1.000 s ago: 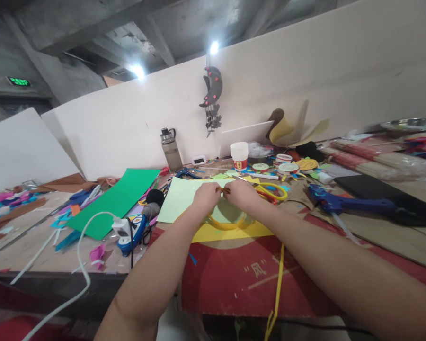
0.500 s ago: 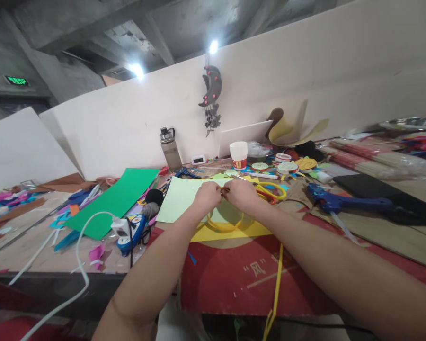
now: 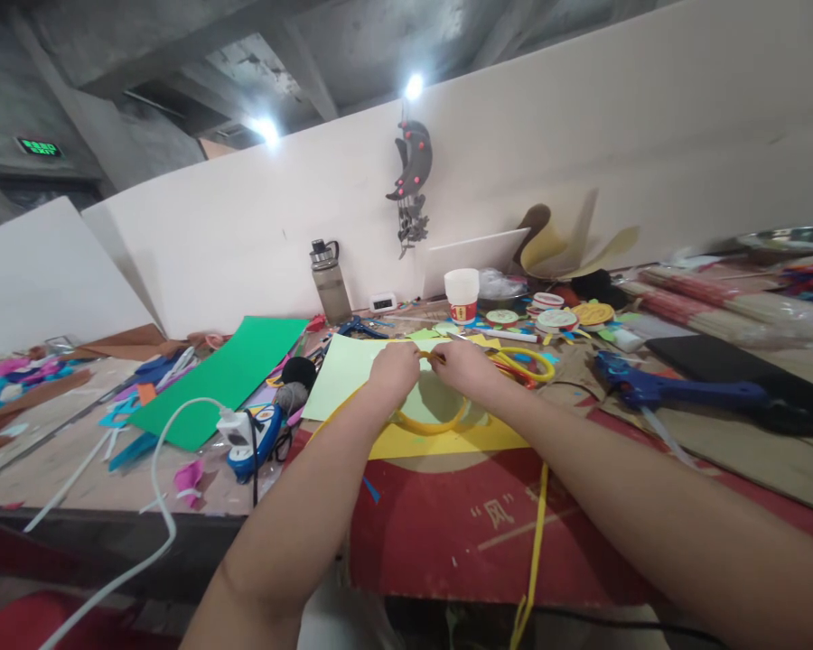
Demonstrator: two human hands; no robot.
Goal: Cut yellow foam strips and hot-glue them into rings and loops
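Note:
My left hand (image 3: 394,370) and my right hand (image 3: 466,366) are close together above a pale green sheet (image 3: 352,379), both closed in a pinch. Between them runs a thin yellow strip (image 3: 425,425) that curls into a loop just below the hands. The loop hangs over a yellow sheet (image 3: 447,441) lying on a red board (image 3: 474,533). A long yellow strip (image 3: 537,533) trails down off the front edge.
A blue glue gun (image 3: 657,392) lies to the right. A second glue gun (image 3: 257,431) with a white plug and cable is at the left, beside a green sheet (image 3: 223,379). A water bottle (image 3: 329,282), a white cup (image 3: 462,296), yellow scissors (image 3: 525,363) and round paper pieces stand farther back.
The hands have stayed pinched on the strip; the view has shifted slightly and the loop below them has changed shape a little.

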